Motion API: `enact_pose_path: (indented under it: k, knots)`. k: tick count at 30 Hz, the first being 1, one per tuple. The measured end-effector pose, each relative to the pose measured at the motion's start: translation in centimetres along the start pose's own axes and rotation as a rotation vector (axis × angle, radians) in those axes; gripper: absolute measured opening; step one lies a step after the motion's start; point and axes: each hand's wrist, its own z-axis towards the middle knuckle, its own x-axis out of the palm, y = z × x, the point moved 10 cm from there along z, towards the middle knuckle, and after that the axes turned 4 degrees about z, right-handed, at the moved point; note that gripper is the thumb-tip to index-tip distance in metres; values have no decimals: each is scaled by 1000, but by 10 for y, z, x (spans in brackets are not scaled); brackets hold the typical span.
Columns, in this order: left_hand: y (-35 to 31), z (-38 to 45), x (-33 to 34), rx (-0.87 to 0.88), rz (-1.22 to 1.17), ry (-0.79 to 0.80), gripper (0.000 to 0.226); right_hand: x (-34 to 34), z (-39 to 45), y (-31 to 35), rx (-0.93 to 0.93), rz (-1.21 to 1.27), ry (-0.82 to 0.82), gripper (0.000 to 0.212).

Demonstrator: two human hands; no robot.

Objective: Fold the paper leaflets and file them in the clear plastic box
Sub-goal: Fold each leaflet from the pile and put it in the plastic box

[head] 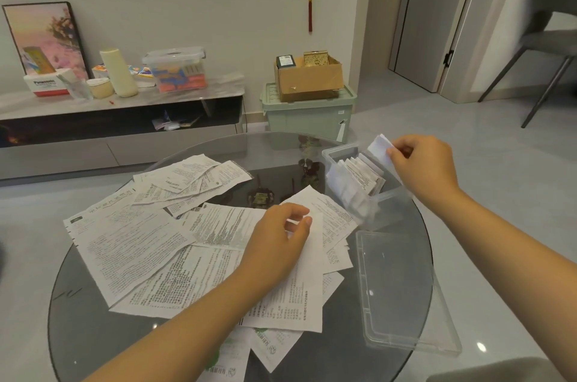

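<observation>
Over the clear plastic box (346,160), at the round glass table's (93,303) far right, the right hand (420,167) is pinching a folded leaflet (381,147). Left of the box, the left hand (278,244) is pinching a flat leaflet (312,256) among loose sheets; the box's lid (402,291) is lying nearer.

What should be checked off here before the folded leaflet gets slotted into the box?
1. Right hand pinches the folded leaflet: ok.
2. Folded leaflet is above the clear plastic box, at its far end: ok.
3. Box is open, its lid lying on the glass table beside it: ok.
4. Space behind the filed leaflets for one more: cannot tell.
5. Left hand has its grip on the next unfolded leaflet: ok.
6. Box is held steady: not ok, neither hand touches it.
</observation>
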Motion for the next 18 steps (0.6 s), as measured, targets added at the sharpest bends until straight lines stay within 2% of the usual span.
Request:
enact_pose_path:
  k: [12, 18]
  knots:
    - [6, 1, 7, -22, 32, 34, 19, 40, 17, -11, 75, -185, 152, 4]
    - [6, 1, 8, -22, 35, 46, 18, 45, 18, -7, 68, -388, 141, 10]
